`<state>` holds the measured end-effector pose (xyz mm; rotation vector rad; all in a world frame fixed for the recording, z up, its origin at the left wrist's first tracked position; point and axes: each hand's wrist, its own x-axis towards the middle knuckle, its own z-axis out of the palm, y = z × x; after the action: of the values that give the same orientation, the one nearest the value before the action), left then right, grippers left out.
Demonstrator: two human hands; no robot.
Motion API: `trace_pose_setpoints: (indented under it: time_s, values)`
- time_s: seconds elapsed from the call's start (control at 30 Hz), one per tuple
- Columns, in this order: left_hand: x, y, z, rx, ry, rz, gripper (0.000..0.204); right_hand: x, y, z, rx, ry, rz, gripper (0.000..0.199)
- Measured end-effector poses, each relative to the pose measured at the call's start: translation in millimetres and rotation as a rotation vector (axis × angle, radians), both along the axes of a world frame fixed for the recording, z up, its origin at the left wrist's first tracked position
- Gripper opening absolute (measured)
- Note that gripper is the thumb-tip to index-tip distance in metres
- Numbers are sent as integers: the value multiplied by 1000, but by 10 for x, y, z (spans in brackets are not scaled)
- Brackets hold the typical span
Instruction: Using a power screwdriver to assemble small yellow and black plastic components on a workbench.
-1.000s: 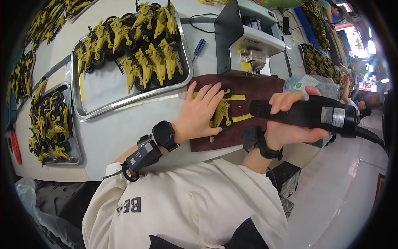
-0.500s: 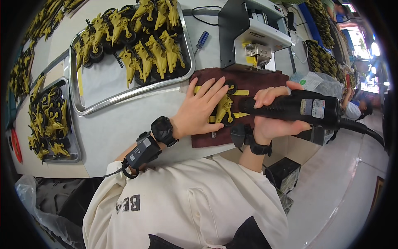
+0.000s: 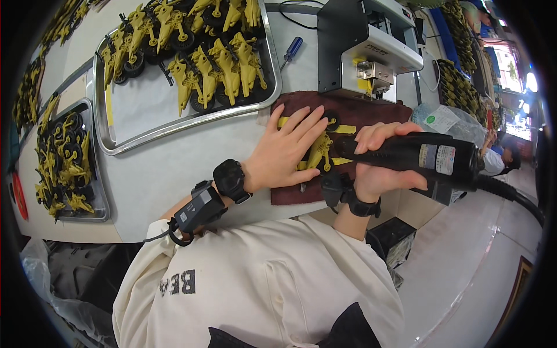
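My left hand [image 3: 285, 146] lies flat with spread fingers over a yellow plastic toy motorcycle [image 3: 319, 152], which rests on a dark red cloth [image 3: 290, 196]. The palm and fingers hide part of the toy and of the yellow strips around it. A black wheel shows beyond my fingertips. In my right hand [image 3: 380, 165] is a thick black corded electric screwdriver [image 3: 409, 152], held level. Its narrow end points left at the toy; whether the tip touches is hidden. The cord leaves its back end to the right.
A metal tray [image 3: 191, 124] of yellow toy motorcycles stands at the far left, and a smaller tray [image 3: 106, 197] of them nearer. Beyond the cloth are a white-and-black machine [image 3: 354, 49] and a blue-handled screwdriver [image 3: 293, 49]. A clear plastic bag [image 3: 464, 124] lies right; another person [image 3: 498, 161] is beyond.
The view has shifted slightly, so the trays and machine sit a little differently in the picture. Both hands keep their places at the toy, the electric screwdriver tilting very slightly.
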<state>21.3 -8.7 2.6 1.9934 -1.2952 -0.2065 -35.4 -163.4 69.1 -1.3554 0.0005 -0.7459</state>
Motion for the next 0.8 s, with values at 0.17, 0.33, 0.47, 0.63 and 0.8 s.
trace_pose_setpoints:
  time_s: [0.17,0.33,0.47,0.63,0.8]
  values:
    - [1,-8,-16,11,-9,-3,86,4,44,-22,-9,2,-15,95]
    - [-7,6,11,6,-33,19,85,171,-228,381,-53,-163,-111,96]
    - [1,-34,43,-10,-46,-7,84,495,-448,732,-223,-215,-456,96]
    - [3,15,20,-22,-21,21,87,747,-490,614,-224,-78,-424,88]
    - [-7,-1,-10,-61,12,40,94,353,-183,535,-72,-35,-91,100]
